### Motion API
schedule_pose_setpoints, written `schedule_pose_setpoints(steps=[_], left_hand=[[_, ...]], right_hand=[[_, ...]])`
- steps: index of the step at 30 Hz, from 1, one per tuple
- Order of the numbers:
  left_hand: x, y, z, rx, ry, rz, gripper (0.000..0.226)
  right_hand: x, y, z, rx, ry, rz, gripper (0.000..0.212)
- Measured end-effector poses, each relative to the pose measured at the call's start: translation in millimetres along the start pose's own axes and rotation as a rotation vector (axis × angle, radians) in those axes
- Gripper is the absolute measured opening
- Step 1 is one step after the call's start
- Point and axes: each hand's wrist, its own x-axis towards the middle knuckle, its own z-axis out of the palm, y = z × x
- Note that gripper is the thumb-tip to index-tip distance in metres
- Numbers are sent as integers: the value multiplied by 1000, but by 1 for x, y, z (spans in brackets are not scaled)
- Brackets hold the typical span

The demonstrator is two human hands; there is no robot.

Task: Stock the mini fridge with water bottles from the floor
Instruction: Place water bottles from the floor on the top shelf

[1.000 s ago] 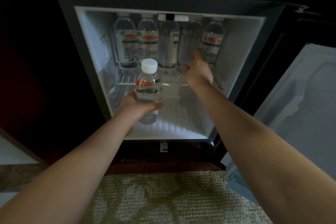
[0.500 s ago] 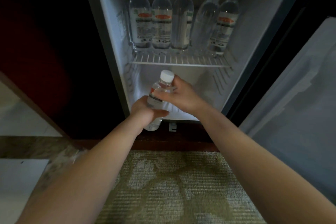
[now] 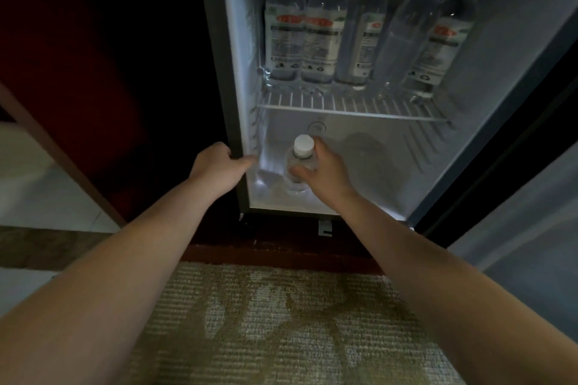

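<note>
Gripping water bottle [image 3: 301, 155] in right hand [image 3: 327, 176], lower compartment | left hand [image 3: 216, 166] curled on mini fridge [image 3: 223, 87] frame, grip unclear

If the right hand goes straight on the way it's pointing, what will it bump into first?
Probably the fridge's back wall. The right hand holds a bottle in the lower space, under the shelf, and nothing else shows ahead of it, though depth is hard to judge.

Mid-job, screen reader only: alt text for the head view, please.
The right hand holds a white-capped water bottle upright in the lower compartment of the open mini fridge, near its left wall. The left hand grips the fridge's left frame; five bottles line the wire shelf above.
</note>
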Motion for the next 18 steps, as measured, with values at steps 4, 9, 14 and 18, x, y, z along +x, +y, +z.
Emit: schedule_pose_setpoints(steps=[4,9,14,18], left_hand=[[12,-2,-1,127,143,234,46],[32,-6,-2,15,208,348,59],[41,-9,-8,12,182,427,55],[47,-12,-9,6,151,448,50]], right_hand=[[42,0,20,17,70,55,47],[90,9,24,-57,148,166,45],[130,16,32,-58,90,201,64],[151,11,42,-48,94,215,76]])
